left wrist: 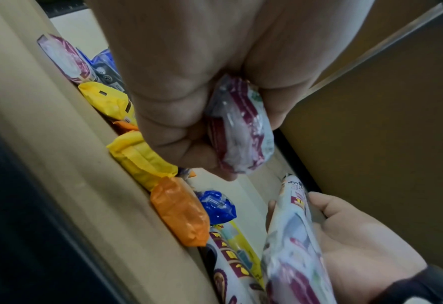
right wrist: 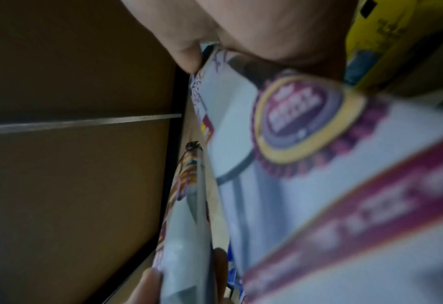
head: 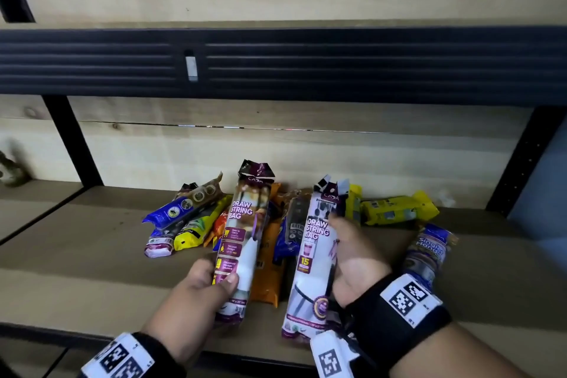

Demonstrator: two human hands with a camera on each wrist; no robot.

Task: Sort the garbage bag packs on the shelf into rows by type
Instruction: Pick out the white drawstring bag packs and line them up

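My left hand (head: 211, 278) grips a white and purple "Draw String Bag" pack (head: 244, 233) near its lower end, holding it upright above the wooden shelf (head: 76, 255). My right hand (head: 352, 252) holds a second pack of the same kind (head: 310, 258), thumb on its right side. In the left wrist view my fingers wrap the pack's end (left wrist: 241, 127), and the other pack (left wrist: 290, 242) lies in my right palm (left wrist: 360, 242). The right wrist view shows the right pack's label (right wrist: 306, 123) close up and blurred. Behind both lies a mixed pile of packs (head: 196, 218).
The pile holds blue (head: 171, 212), yellow (head: 199, 227) and orange (head: 268, 267) packs. A yellow pack (head: 395, 209) lies at the right rear and a blue and brown pack (head: 429, 255) at the right. A black shelf beam (head: 276, 64) hangs overhead; black posts (head: 73, 144) stand left and right.
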